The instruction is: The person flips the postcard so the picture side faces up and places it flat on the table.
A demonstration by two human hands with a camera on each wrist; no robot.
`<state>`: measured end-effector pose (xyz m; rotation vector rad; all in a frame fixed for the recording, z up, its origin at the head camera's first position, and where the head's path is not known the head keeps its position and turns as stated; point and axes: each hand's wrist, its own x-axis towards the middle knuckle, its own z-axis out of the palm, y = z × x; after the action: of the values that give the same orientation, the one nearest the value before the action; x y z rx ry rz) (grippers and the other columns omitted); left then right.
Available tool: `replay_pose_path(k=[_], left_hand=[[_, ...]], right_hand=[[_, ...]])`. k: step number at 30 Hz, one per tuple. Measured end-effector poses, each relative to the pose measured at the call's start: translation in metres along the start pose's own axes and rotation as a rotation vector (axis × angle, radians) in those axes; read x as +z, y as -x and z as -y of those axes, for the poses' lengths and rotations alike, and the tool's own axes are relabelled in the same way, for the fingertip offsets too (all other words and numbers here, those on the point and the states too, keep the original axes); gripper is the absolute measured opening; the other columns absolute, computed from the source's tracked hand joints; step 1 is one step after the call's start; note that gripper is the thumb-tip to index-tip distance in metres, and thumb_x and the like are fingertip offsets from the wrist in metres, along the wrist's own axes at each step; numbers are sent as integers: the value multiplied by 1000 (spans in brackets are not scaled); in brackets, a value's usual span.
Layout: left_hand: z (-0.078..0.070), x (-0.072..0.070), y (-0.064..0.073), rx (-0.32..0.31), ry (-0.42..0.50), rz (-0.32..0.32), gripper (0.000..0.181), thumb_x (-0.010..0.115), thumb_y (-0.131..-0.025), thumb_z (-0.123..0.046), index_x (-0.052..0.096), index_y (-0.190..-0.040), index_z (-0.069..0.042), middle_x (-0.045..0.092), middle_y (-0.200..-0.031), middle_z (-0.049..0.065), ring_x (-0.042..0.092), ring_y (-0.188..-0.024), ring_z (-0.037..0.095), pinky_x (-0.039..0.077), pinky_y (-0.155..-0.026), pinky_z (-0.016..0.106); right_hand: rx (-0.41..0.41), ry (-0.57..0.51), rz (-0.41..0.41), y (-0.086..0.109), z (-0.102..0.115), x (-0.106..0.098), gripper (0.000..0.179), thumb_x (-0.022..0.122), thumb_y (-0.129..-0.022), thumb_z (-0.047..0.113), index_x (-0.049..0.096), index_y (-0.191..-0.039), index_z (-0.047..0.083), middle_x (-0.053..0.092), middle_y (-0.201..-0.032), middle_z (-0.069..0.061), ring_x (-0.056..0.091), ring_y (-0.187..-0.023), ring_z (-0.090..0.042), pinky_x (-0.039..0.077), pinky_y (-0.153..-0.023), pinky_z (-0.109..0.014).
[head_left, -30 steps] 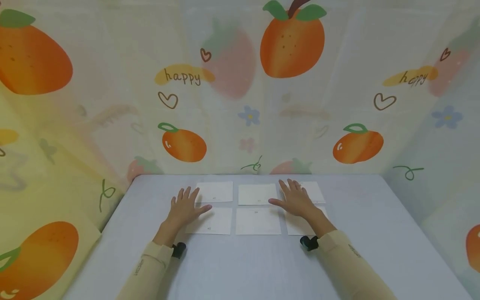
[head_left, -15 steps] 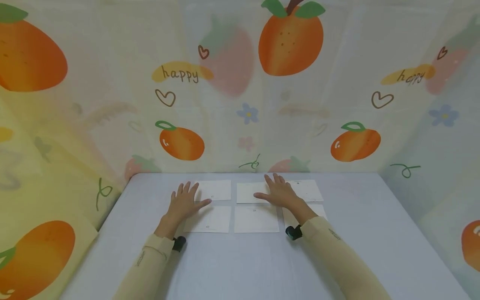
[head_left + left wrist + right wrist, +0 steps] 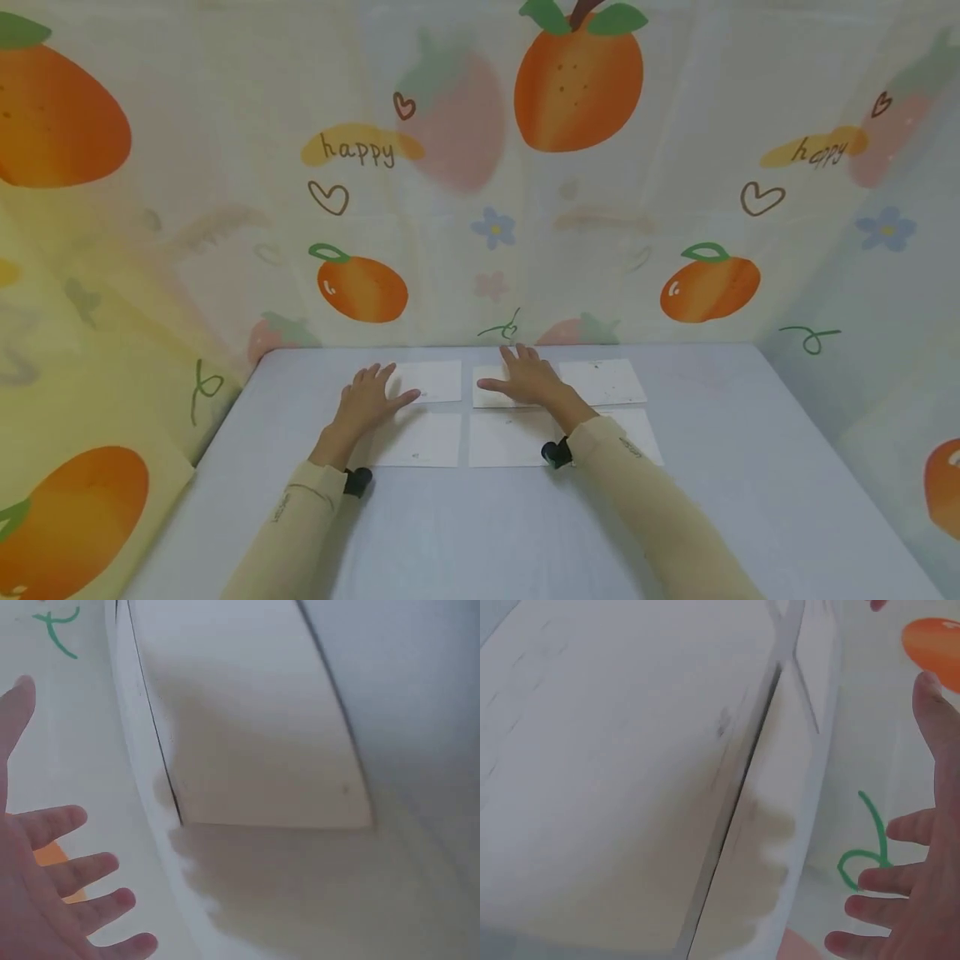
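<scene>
In the head view, six white cards [image 3: 510,443] lie flat in two rows of three by the table's [image 3: 480,542] far edge, between its two far corners; the narrow gaps probably keep each sheet distinct. The left hand [image 3: 365,406] is over the left pair, the right hand [image 3: 528,379] over the far middle one, both with fingers spread and grasping nothing. In the left wrist view that hand is apart from the card its shadow [image 3: 259,769] falls across, likely raised to leave the layout undisturbed. The right wrist view shows similarly spread, empty fingers, with finger-shaped shading on a card, suggesting hovering rather than pressing.
</scene>
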<state>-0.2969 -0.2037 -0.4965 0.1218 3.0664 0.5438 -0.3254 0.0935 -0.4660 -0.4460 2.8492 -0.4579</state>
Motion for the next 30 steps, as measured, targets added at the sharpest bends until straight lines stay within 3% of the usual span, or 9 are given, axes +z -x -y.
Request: replay_pose_path(k=[10, 20, 30], left_hand=[[-4, -2, -9, -59, 124, 5, 85, 55, -89, -61, 35, -149, -5, 33, -153, 25, 30, -141, 45, 27, -110, 66], [-11, -14, -19, -125, 288, 111, 86, 52, -91, -61, 31, -150, -2, 31, -154, 27, 30, -142, 46, 26, -114, 62], [-7, -19, -26, -211, 386, 166, 87, 46, -93, -63, 28, -151, -2, 27, -156, 26, 26, -144, 45, 23, -115, 61]], right_hand=[[-16, -110, -22, -16, 24, -3, 92, 49, -87, 71, 24, -155, 13, 24, -161, -16, 21, -149, -37, 29, -114, -57], [-28, -356, 12, -25, 35, -5, 83, 48, -93, 62, 31, -151, 4, 33, -157, -18, 30, -146, -35, 28, -118, -51], [12, -433, 28, -36, 48, 4, 79, 46, -95, 60, 38, -147, 1, 43, -150, -19, 44, -137, -34, 37, -112, -48]])
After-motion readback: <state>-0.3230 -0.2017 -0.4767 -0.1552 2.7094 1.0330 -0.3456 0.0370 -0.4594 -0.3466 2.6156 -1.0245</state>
